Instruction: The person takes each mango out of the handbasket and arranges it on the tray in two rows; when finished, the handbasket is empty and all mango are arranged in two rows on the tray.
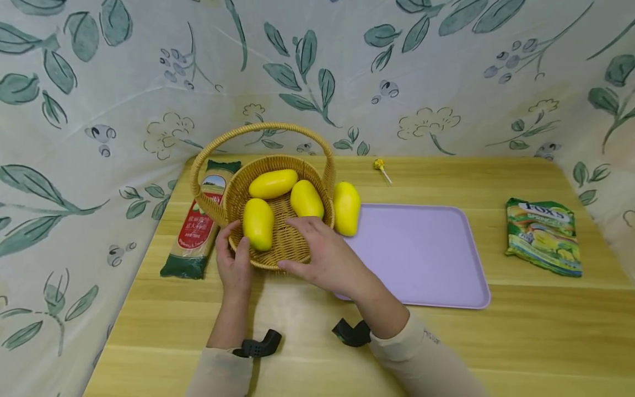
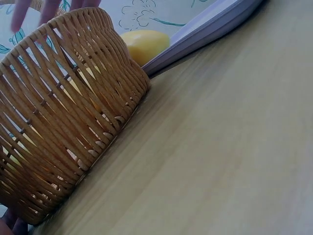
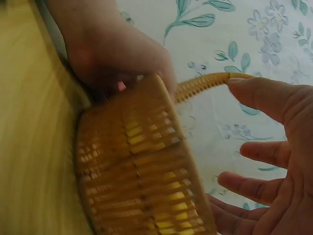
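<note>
A wicker basket (image 1: 290, 234) with a tall arched handle (image 1: 263, 127) stands on the table holding three yellow mangoes: one at the back (image 1: 273, 183), one on the right (image 1: 306, 198) and one at the front left (image 1: 258, 224). Another mango (image 1: 347, 208) lies outside, against the basket's right side by the tray. My left hand (image 1: 235, 270) grips the basket's left front rim, its thumb on the inner side. Over the right front rim hangs my right hand (image 1: 327, 253), holding nothing; the right wrist view shows its fingers (image 3: 264, 188) spread. Slats partly hide the mangoes in both wrist views.
A lilac tray (image 1: 416, 256) lies to the right of the basket. A red and green pasta packet (image 1: 195, 231) lies at its left. Farther off are a yellow lollipop (image 1: 380, 165) and a green candy bag (image 1: 543, 237). A leaf-patterned cloth (image 1: 347, 66) hangs behind the table.
</note>
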Demonstrator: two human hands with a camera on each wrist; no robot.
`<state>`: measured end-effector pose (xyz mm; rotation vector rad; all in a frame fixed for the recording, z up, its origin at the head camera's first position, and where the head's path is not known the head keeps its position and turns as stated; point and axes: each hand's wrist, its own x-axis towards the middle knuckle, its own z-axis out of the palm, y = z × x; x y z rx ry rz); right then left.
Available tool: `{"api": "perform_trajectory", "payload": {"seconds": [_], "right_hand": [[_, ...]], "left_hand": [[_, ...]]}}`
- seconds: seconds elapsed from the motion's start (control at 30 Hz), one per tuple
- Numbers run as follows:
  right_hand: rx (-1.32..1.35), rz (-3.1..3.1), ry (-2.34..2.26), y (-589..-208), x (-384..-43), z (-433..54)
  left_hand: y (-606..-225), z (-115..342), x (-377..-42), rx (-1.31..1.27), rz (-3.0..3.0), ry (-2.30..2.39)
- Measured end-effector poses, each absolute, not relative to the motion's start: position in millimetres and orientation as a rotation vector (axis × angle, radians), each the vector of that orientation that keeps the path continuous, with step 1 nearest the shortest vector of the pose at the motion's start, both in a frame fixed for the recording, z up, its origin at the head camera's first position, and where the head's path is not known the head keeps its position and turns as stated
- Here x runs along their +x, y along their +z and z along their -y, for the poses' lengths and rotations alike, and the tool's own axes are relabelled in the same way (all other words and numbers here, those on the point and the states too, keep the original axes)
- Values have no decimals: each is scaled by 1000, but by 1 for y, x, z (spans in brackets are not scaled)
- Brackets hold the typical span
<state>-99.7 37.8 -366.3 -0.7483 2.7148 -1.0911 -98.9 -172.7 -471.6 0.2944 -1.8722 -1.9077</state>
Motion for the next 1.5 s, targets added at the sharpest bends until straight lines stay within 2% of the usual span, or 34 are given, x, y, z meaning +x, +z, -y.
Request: {"api": "perform_trajectory", "payload": {"seconds": [0.23, 0.73, 1.5], "right_hand": [[-823, -2717, -1194, -377, -118, -2], [-639, -2752, -1009, -396, -169, 42], [-611, -2708, -872, -407, -175, 48]], "left_hand": [[-469, 171, -99, 287, 1894, -1877], [-470, 171, -101, 282, 1891, -1868], [-471, 173, -102, 310, 1910, -1867]]}}
